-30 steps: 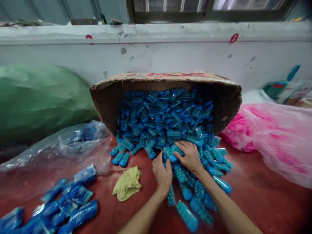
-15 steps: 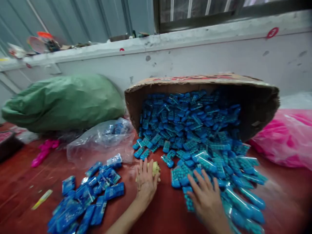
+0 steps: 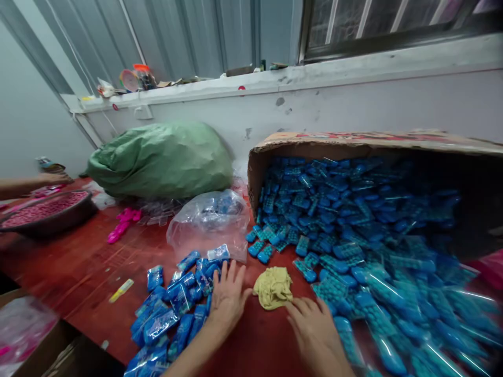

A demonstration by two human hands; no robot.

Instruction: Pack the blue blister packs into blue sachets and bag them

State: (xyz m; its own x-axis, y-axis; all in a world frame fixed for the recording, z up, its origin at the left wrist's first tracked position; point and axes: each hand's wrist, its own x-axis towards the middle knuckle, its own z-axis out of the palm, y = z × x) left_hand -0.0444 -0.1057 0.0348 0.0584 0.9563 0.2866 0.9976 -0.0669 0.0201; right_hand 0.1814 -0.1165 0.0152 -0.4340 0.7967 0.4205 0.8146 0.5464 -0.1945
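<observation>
My left hand (image 3: 227,297) is open, its fingers spread, at the right edge of a pile of small shiny blue packets (image 3: 178,296). Between my hands lies a crumpled pale yellow cloth (image 3: 273,287). My right hand (image 3: 314,327) is open, with fingertips close to the cloth's lower right edge; whether they touch it I cannot tell. On its right spread many clear-wrapped blue pieces with turquoise beads (image 3: 377,293), spilling from a cardboard box (image 3: 255,173) lying on its side. Neither hand holds anything.
On the red table (image 3: 98,262) are a green sack (image 3: 165,162), a clear plastic bag (image 3: 208,230), a pink object (image 3: 121,222) and a yellow-and-white strip (image 3: 121,289). Another person's hand (image 3: 55,177) is over a dark basin (image 3: 58,222). An open carton (image 3: 51,340) stands lower left.
The view has swung left, bringing the basin and another person's hand into sight. My left hand has left the cloth for the blue packets; my right hand has moved from the beaded pieces towards the cloth.
</observation>
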